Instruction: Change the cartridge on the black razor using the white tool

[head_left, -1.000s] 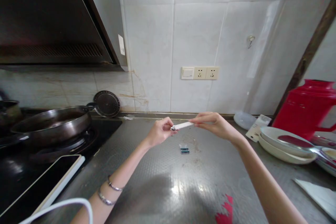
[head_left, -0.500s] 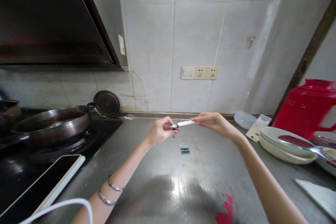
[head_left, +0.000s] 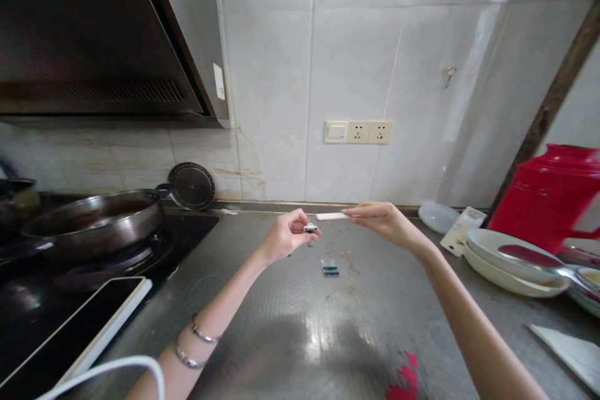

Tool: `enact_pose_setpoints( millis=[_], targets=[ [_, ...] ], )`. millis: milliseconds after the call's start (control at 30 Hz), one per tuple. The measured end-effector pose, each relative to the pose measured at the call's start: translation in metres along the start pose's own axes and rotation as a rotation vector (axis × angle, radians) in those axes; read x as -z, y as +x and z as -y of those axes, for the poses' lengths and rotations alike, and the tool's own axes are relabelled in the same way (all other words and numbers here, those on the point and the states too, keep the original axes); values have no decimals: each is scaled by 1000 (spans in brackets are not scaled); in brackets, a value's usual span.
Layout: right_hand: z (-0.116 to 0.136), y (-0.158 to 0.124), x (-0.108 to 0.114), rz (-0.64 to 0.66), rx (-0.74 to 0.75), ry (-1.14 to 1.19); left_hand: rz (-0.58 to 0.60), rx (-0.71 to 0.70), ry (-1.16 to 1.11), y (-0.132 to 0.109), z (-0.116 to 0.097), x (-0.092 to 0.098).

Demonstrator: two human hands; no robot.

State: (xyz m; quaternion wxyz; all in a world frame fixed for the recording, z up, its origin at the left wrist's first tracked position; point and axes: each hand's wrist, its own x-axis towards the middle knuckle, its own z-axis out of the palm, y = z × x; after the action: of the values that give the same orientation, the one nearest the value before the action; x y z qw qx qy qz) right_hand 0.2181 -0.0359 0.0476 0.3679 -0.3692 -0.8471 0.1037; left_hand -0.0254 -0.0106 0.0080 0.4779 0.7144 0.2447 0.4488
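Observation:
Between the thumb and fingers of my left hand point(head_left: 284, 236) is a small shiny piece, silver and black point(head_left: 310, 227); its kind is too small to make out. My right hand point(head_left: 380, 223) pinches one end of a slim white stick-shaped piece point(head_left: 330, 217), whose free end points left toward the silver piece. A narrow gap separates the two pieces. Below them, a small pack of what look like dark green batteries point(head_left: 330, 269) lies on the metal counter point(head_left: 281, 325).
A steel pan point(head_left: 98, 219) sits on the hob at left, with a phone-like slab point(head_left: 79, 331) and white cable point(head_left: 126, 360) nearer me. At right are stacked plates point(head_left: 510, 278), a white card point(head_left: 463, 230) and a red jug point(head_left: 546, 200). Wall sockets point(head_left: 369, 132) face me.
The white stick has come away from the silver piece, leaving a gap, and now lies more level. My left hand keeps its hold almost unmoved.

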Motion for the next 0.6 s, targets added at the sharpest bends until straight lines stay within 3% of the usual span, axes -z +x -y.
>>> enact_pose_setpoints(
  millis=[200, 333, 600],
  targets=[
    [15, 2, -2, 11, 92, -57, 2, 2, 8, 2, 4, 0],
    [15, 2, 1, -49, 105, -157, 14, 11, -10, 2, 6, -1],
    [13, 0, -1, -26, 112, -194, 28, 1, 57, 1, 7, 0]
  ],
)
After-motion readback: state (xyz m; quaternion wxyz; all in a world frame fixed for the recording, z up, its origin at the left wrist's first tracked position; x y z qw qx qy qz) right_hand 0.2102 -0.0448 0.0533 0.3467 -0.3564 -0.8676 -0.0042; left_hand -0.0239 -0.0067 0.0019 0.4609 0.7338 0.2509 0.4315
